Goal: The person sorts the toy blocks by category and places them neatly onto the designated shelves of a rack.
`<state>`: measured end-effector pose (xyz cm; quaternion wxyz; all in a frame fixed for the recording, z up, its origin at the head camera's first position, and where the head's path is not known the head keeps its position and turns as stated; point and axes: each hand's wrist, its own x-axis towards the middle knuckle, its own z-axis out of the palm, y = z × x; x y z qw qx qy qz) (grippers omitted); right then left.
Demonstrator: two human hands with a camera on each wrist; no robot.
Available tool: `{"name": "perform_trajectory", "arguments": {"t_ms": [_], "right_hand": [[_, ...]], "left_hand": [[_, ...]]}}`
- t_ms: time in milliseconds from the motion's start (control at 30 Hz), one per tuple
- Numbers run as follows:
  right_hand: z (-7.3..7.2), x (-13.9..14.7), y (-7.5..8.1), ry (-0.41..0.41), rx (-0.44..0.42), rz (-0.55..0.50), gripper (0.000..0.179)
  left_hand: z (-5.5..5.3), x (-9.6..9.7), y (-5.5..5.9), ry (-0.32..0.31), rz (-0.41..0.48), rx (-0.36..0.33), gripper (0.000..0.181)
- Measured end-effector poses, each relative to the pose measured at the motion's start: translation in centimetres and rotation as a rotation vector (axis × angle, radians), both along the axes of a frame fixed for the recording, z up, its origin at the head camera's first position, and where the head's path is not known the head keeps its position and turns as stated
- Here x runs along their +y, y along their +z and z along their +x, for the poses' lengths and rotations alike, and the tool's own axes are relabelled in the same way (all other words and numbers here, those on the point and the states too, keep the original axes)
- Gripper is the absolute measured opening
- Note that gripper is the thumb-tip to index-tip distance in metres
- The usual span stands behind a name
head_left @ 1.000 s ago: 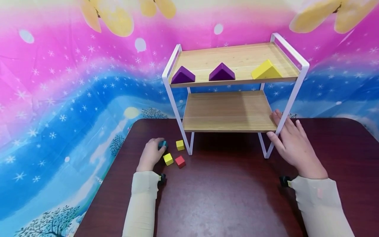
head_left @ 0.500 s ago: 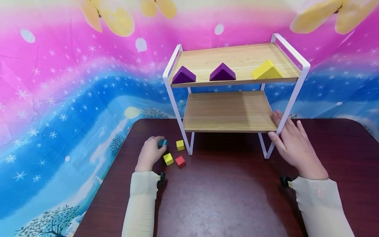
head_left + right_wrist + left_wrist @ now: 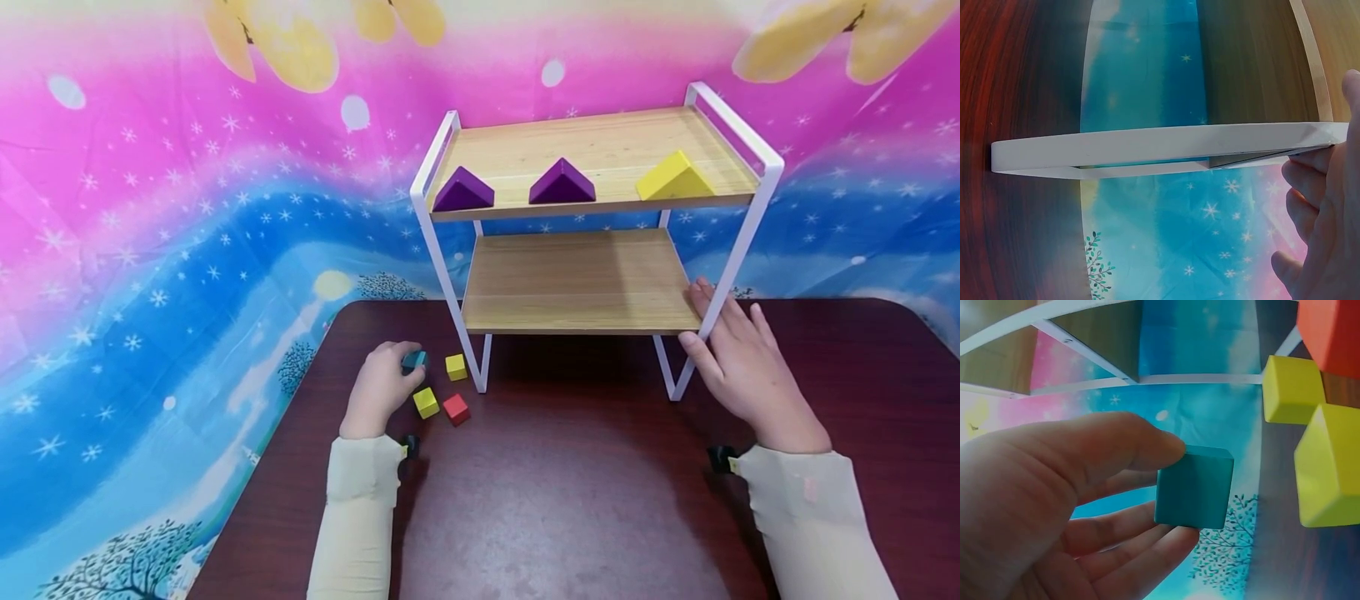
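My left hand [image 3: 378, 385] pinches a teal block [image 3: 1194, 489] between thumb and fingers, seen close in the left wrist view. Just right of it in the head view lie two yellow cubes [image 3: 456, 367] and a red cube [image 3: 455, 409] on the dark table. At the other side, my right hand [image 3: 753, 375] rests with extended fingers against the right leg of a white-framed shelf [image 3: 585, 283]. The right wrist view shows those fingers [image 3: 1304, 181] beside the white frame; the thumb is partly cut off at the image edge.
Along the upper board's front edge stand two purple triangular blocks [image 3: 562, 182] and a yellow triangular block [image 3: 675, 177]. A patterned cloth [image 3: 187, 250] hangs behind the dark red-brown table [image 3: 570, 500]. The shelf's left leg [image 3: 481, 375] stands close to the cubes.
My left hand has shifted very slightly up in the head view, with the teal block in its pinch. The right hand, the shelf and the other blocks stay put.
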<state>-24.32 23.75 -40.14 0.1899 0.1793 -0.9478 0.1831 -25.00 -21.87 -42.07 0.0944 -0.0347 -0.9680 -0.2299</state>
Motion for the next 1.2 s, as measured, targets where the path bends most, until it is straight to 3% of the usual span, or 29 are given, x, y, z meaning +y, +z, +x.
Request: {"name": "perform_trajectory", "arguments": {"t_ms": [1200], "right_hand": [[-0.2, 0.1, 0.0, 0.027, -0.010, -0.021, 0.059]], "left_hand": [[1.7, 1.8, 2.4, -0.053, -0.014, 0.087, 0.037]]}}
